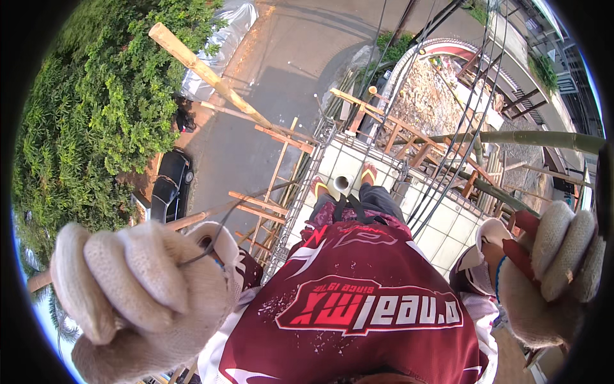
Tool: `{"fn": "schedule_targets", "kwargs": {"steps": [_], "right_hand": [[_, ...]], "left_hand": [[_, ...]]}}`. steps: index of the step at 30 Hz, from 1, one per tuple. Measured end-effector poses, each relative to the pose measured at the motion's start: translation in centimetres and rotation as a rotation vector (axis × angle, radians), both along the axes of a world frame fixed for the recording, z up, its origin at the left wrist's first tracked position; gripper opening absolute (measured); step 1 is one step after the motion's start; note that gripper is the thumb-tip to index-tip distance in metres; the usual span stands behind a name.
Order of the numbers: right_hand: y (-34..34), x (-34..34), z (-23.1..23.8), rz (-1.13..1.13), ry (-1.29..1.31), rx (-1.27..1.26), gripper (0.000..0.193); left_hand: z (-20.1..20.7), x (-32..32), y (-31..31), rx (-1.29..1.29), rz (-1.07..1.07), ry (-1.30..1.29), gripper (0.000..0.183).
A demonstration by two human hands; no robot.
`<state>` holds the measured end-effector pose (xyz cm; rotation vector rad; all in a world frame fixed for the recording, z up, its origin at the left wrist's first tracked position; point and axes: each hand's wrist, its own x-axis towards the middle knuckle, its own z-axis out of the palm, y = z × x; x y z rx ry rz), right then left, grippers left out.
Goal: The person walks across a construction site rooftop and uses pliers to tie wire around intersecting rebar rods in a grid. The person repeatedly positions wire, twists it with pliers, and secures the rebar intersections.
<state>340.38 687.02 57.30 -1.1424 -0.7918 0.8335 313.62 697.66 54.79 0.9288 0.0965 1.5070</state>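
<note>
My left hand (128, 288), in a pale knitted work glove, is raised at the lower left with its fingers curled into a fist. A thin dark wire (224, 221) comes out beside its index finger, bends upward and runs right over the timber. What lies inside the fist is hidden. My right hand (550, 275), gloved likewise, is raised at the right edge, fingers wrapped round a tool with red handles (519, 256). Its working end cannot be seen.
I stand in sandals on a white grid-lined slab (332, 157), feet either side of a pipe opening (341, 183). Steel rebar (281, 246) edges it, a street lies far below. Timber (262, 203), a wooden pole (204, 70), bamboo (537, 139) and overhead cables (470, 109) surround me.
</note>
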Motion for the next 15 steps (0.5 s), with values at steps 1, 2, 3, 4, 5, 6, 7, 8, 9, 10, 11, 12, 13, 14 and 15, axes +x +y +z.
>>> {"fn": "schedule_targets", "kwargs": {"steps": [1,2,3,4,5,6,7,8,9,10,11,12,13,14,15], "right_hand": [[1.0,0.0,-1.9,-0.055,0.056,0.079,0.02],[1.9,0.0,-4.2,0.026,0.107,0.16,0.021],[3.1,-0.5,-7.7,0.064,0.095,0.448,0.028],[2.5,-0.4,-9.5,-0.02,0.173,0.28,0.028],[2.2,-0.3,-11.6,-0.105,0.232,0.095,0.024],[2.5,0.2,-13.5,-0.083,0.253,-0.016,0.017],[2.9,0.1,-15.1,-0.08,0.213,-0.101,0.016],[3.6,0.0,-16.5,-0.08,0.139,-0.186,0.014],[4.2,-0.1,-17.6,-0.029,0.108,-0.254,0.013],[4.3,-0.4,-18.5,0.013,0.119,-0.347,0.012],[4.4,-0.7,-19.4,0.059,0.159,-0.434,0.01],[4.5,-1.1,-20.4,0.084,0.11,-0.465,0.01],[4.5,-1.3,-21.3,0.098,0.089,-0.557,0.009],[4.2,-1.5,-22.1,0.127,0.091,-0.586,0.009],[4.0,-1.5,-22.9,0.184,0.083,-0.625,0.008]], "left_hand": [[-2.1,1.4,0.0,-0.011,0.0,-0.084,0.021],[-2.8,1.8,-0.7,-0.173,-0.08,-0.085,0.028],[-3.8,2.2,-1.5,-0.202,-0.14,-0.06,0.038],[-4.6,2.7,-2.5,-0.24,-0.207,-0.179,0.043],[-5.4,3.3,-3.6,-0.238,-0.199,-0.192,0.044],[-5.9,3.5,-4.0,-0.179,-0.284,-0.204,0.045],[-5.9,3.7,-4.8,-0.167,-0.275,-0.213,0.045],[-5.9,3.9,-5.3,-0.167,-0.255,-0.202,0.042],[-5.7,3.9,-5.8,-0.177,-0.231,-0.198,0.039],[-5.4,4.1,-6.2,-0.191,-0.188,-0.201,0.037],[-5.0,4.1,-6.4,-0.213,-0.147,-0.202,0.034],[-4.5,4.3,-6.6,-0.235,-0.1,-0.209,0.032],[-4.2,4.4,-6.8,-0.268,-0.048,-0.216,0.03],[-3.7,4.7,-7.0,-0.302,0.009,-0.228,0.029],[-3.4,4.8,-7.2,-0.339,0.064,-0.243,0.027]]}}
